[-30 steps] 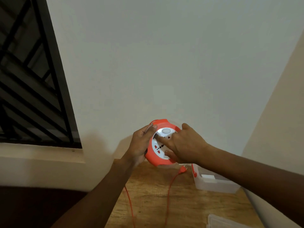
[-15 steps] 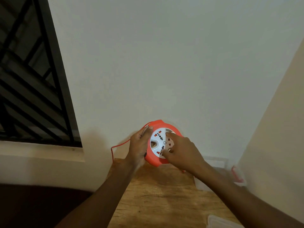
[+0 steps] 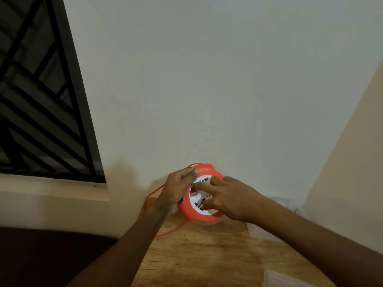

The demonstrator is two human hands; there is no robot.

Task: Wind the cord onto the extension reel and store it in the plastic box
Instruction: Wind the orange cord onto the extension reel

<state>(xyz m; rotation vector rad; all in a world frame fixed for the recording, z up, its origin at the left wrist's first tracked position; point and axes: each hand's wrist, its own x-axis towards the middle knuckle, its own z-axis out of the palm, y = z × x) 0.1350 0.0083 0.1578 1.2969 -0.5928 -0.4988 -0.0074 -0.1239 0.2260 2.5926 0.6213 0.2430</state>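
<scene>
The extension reel (image 3: 187, 212) is round, orange-rimmed, with a white socket face, and it is held up above the far end of the wooden table. My left hand (image 3: 176, 189) grips its left edge. My right hand (image 3: 230, 198) lies over the white face, fingers pressed on it. The thin orange cord (image 3: 153, 192) leaves the reel's top, loops out to the left past my left wrist and drops below the reel to the tabletop. The clear plastic box (image 3: 261, 232) stands on the table at the right, mostly hidden behind my right forearm.
The wooden table (image 3: 199, 255) meets a pale wall. A dark barred window (image 3: 41, 100) with a sill is on the left. A second wall closes in on the right. A clear plastic lid (image 3: 286, 279) lies at the table's near right edge.
The white face has turned under my right fingers. The plug and hanging cord seen below the reel earlier are gone from there, and a cord loop now swings out to the left.
</scene>
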